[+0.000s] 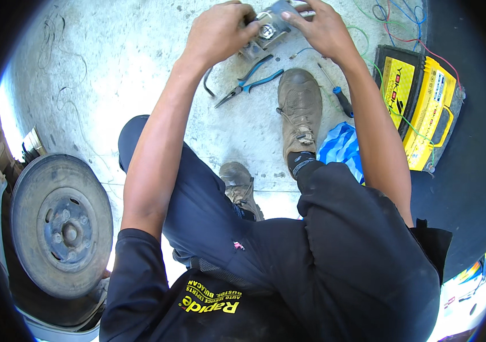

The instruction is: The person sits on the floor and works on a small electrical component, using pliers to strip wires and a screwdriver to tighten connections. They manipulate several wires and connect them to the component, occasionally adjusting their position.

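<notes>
At the top of the view, both hands hold a grey and clear plastic lamp-like part (275, 24) with a round shiny piece in it. My left hand (224, 29) grips its left side, fingers bent around the edge. My right hand (321, 25) pinches the upper right side between thumb and fingers. Just below it on the concrete, long-nose pliers (248, 81) with blue handles lie with their jaws pointing lower left. A screwdriver (339, 91) with a dark blue handle rests right of my forward shoe (300, 105).
Two yellow-and-black batteries (430, 108) stand at the right, with thin coloured wires (394, 23) running near and over them. A blue-and-white plastic bag (341, 149) lies by my right forearm. At the left stands a wheel with a tire (61, 225). Thin loose wire (77, 54) trails across the floor.
</notes>
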A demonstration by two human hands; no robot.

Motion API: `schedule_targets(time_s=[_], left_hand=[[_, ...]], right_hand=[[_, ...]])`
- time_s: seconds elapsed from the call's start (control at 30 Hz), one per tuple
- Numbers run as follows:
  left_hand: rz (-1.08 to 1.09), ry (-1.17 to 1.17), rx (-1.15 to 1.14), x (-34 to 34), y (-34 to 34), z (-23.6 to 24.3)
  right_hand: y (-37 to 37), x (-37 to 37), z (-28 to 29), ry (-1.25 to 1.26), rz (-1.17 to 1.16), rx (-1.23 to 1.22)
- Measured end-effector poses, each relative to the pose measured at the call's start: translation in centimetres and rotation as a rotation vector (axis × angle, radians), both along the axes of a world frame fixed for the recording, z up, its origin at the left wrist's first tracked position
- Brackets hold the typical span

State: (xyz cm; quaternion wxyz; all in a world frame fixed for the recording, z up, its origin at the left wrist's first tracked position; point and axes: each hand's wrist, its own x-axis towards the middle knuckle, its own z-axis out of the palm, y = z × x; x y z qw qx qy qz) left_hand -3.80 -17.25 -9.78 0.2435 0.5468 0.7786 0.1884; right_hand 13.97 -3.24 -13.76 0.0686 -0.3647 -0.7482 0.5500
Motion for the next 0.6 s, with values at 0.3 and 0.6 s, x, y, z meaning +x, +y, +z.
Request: schedule_targets(time_s=[0.3, 0.6], left_hand=[[0.351, -0.205, -0.125, -6.1, -2.3, -2.0], [0.614, -0.268, -0.106, -10.5, -4.2, -3.7]], right_hand=[[2.9, -0.4, -0.5, 0.080, 0.011, 0.265], [-4.7, 7.4, -0.2, -0.170, -0.082, 0.366]])
